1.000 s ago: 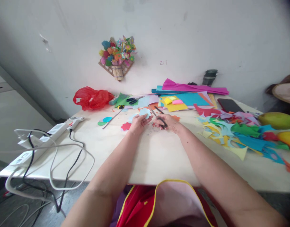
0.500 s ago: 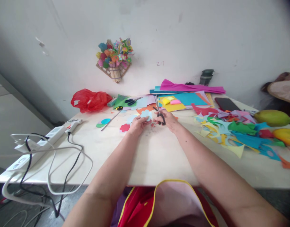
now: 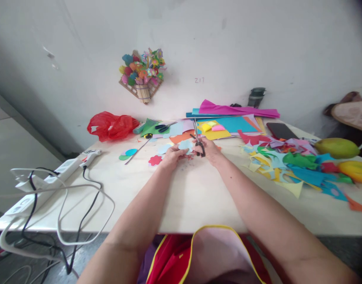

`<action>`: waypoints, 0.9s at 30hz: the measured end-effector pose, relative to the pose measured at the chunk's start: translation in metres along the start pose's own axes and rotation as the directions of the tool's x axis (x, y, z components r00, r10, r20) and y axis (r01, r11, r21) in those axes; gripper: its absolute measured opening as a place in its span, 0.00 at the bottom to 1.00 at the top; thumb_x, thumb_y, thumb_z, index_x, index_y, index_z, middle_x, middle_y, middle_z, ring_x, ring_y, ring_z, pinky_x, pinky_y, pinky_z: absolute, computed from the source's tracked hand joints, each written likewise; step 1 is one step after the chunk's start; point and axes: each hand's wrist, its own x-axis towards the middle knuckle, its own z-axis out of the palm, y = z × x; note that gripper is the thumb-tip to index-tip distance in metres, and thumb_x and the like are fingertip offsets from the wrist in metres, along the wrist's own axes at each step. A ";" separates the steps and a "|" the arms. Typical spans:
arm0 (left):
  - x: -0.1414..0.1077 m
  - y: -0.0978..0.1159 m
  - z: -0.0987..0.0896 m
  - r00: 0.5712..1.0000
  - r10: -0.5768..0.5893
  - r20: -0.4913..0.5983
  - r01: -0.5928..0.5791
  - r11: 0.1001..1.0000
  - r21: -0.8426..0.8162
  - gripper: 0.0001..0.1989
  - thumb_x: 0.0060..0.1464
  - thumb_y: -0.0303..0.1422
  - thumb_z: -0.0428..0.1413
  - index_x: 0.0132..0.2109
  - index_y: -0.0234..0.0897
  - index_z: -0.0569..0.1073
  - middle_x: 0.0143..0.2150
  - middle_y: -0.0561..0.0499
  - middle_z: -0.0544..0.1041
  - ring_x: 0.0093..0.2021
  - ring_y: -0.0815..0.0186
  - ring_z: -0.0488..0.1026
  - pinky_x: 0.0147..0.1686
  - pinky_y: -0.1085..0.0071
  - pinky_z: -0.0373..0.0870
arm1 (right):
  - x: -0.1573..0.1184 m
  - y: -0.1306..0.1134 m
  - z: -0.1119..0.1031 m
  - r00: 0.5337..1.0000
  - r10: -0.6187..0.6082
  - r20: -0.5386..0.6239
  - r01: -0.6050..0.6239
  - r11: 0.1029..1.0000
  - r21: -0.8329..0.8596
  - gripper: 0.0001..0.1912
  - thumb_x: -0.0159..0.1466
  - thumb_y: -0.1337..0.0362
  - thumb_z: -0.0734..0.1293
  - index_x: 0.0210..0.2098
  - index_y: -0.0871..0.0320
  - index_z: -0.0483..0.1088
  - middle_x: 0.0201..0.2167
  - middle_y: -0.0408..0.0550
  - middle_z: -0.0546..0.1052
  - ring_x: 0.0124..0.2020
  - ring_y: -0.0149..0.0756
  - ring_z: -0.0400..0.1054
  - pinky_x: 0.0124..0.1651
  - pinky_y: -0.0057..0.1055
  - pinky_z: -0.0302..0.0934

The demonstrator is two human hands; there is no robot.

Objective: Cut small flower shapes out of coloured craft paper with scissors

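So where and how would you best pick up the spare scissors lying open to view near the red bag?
I'd grip the spare scissors by the dark handles, coming from the near left: they lie flat, handles toward the left, blades pointing away to the right.

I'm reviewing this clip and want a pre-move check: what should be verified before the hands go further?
1. Light blue paper held by the left hand: ok.
2. Scissors gripped in the right hand: ok.
3. Blades pointing away from the left hand: ok.
4. Paper's edge cleanly cut: cannot tell, too small.
5. Tabletop near the fingers free of small bits: not ok.
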 end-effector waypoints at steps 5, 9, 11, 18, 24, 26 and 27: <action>-0.001 -0.002 0.000 0.998 0.011 0.060 -0.016 0.997 0.078 0.17 0.32 0.35 0.73 0.31 0.32 0.79 0.29 0.48 0.80 0.28 0.65 0.76 0.36 0.68 0.73 | -0.002 -0.002 0.003 1.000 0.016 -0.012 -0.016 1.000 0.004 0.23 0.41 0.67 0.79 0.34 0.58 0.69 0.17 0.34 0.68 0.18 0.27 0.64 0.20 0.23 0.55; 0.000 -0.003 0.000 0.999 0.021 0.044 -0.025 0.994 0.104 0.17 0.33 0.34 0.72 0.32 0.34 0.78 0.29 0.50 0.79 0.29 0.65 0.76 0.35 0.68 0.72 | 0.000 -0.002 0.003 0.999 0.021 -0.024 -0.021 1.000 0.003 0.21 0.42 0.69 0.77 0.34 0.58 0.69 0.17 0.34 0.69 0.18 0.28 0.65 0.20 0.23 0.55; 0.000 -0.002 0.001 0.999 0.033 0.025 -0.035 0.995 0.088 0.17 0.36 0.33 0.70 0.36 0.35 0.77 0.30 0.51 0.79 0.29 0.65 0.76 0.36 0.67 0.73 | 0.000 -0.001 0.002 0.999 0.029 -0.035 -0.029 1.000 -0.003 0.19 0.44 0.70 0.76 0.34 0.58 0.69 0.17 0.35 0.69 0.17 0.28 0.65 0.18 0.22 0.54; 0.000 0.008 -0.002 0.979 0.204 0.002 -0.204 0.978 0.037 0.23 0.35 0.22 0.57 0.42 0.43 0.78 0.61 0.50 0.75 0.61 0.58 0.68 0.51 0.66 0.71 | 0.007 0.005 -0.004 0.995 0.056 -0.087 -0.055 0.998 0.011 0.14 0.46 0.72 0.71 0.33 0.58 0.69 0.15 0.38 0.71 0.15 0.29 0.65 0.15 0.21 0.48; -0.004 0.008 -0.003 0.967 0.235 0.103 -0.252 0.946 0.202 0.13 0.36 0.23 0.65 0.33 0.40 0.80 0.67 0.46 0.68 0.64 0.56 0.66 0.59 0.64 0.63 | 0.009 0.007 -0.007 0.988 0.150 -0.045 -0.146 0.986 0.085 0.17 0.44 0.71 0.73 0.33 0.59 0.70 0.15 0.40 0.72 0.16 0.30 0.66 0.13 0.20 0.48; -0.005 0.008 -0.002 0.965 0.226 0.130 -0.250 0.944 0.215 0.10 0.37 0.28 0.69 0.31 0.37 0.79 0.66 0.43 0.70 0.61 0.55 0.70 0.56 0.65 0.65 | 0.007 0.006 -0.007 0.984 0.178 -0.018 -0.175 0.978 0.117 0.16 0.44 0.71 0.73 0.33 0.59 0.69 0.16 0.42 0.74 0.16 0.30 0.66 0.13 0.20 0.47; -0.006 0.009 -0.002 0.966 0.216 0.141 -0.242 0.948 0.207 0.10 0.37 0.30 0.70 0.29 0.36 0.78 0.63 0.43 0.72 0.57 0.55 0.72 0.53 0.66 0.67 | 0.007 0.005 -0.007 0.982 0.191 -0.003 -0.189 0.974 0.127 0.16 0.44 0.71 0.73 0.33 0.59 0.69 0.17 0.43 0.74 0.16 0.29 0.66 0.13 0.20 0.47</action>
